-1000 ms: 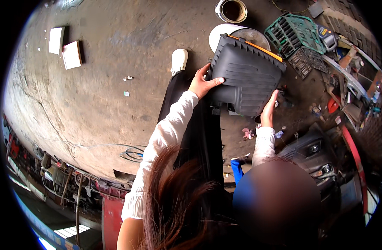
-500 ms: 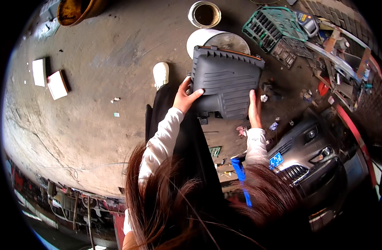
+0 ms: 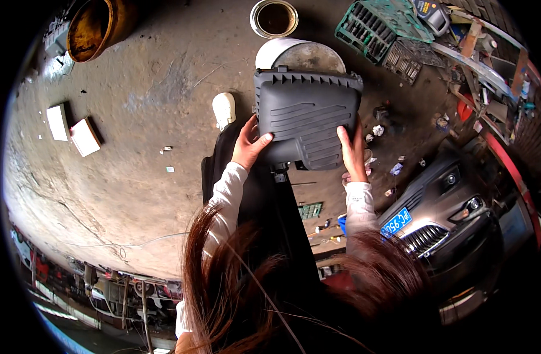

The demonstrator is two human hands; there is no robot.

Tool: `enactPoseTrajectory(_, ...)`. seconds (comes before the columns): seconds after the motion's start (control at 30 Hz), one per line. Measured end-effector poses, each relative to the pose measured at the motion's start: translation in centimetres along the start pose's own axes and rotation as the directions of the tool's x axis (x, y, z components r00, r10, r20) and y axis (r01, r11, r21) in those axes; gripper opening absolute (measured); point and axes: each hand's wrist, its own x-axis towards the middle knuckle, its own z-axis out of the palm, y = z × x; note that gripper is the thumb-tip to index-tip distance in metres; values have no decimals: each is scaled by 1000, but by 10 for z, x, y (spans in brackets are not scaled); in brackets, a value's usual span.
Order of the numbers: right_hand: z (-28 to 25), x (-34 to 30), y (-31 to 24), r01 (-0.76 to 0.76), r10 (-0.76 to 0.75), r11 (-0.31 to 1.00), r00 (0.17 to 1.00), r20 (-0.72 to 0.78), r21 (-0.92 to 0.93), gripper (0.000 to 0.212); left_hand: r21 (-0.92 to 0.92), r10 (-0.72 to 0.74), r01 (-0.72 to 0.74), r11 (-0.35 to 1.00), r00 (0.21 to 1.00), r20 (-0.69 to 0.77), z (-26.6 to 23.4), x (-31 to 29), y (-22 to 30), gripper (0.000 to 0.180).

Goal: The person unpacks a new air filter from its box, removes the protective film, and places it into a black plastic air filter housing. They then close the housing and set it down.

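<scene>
Grey ribbed plastic cover (image 3: 306, 121) gripped at both sides by left hand (image 3: 250, 144) and right hand (image 3: 353, 150).

a dark grey plastic housing cover (image 3: 307, 121), roughly rectangular with raised ribs across its face and clips along the top edge, is held up off the concrete floor. its ribbed face is turned upward, gripped at both lower corners.
</scene>
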Motion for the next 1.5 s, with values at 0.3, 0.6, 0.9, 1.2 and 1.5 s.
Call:
enactPoseTrajectory(0.3,-3,8,21,-5,7,996,1000,-27,94,71,113,5,-6,994,1000,9,8,1,1,97)
enactPoseTrajectory(0.6,-3,7,18,7,-6,999,1000,-11,52,72,92,36,-46,995,993,108,-3,4,-6,98)
enactPoseTrajectory(0.9,-11,9,10,-33,35,999,999,41,-32,79,339,50,-69,938,997,63,11,-2,0,122)
enactPoseTrajectory(1.2,-13,7,6,-68,68,998,997,42,-13,80,324,58,-54,945,998,-2,20,-6,-1,110)
enactPoseTrajectory(1.5,-16,7,8,-93,88,992,994,70,81,78,437,152,-95,894,983,-98,31,-21,-4,98)
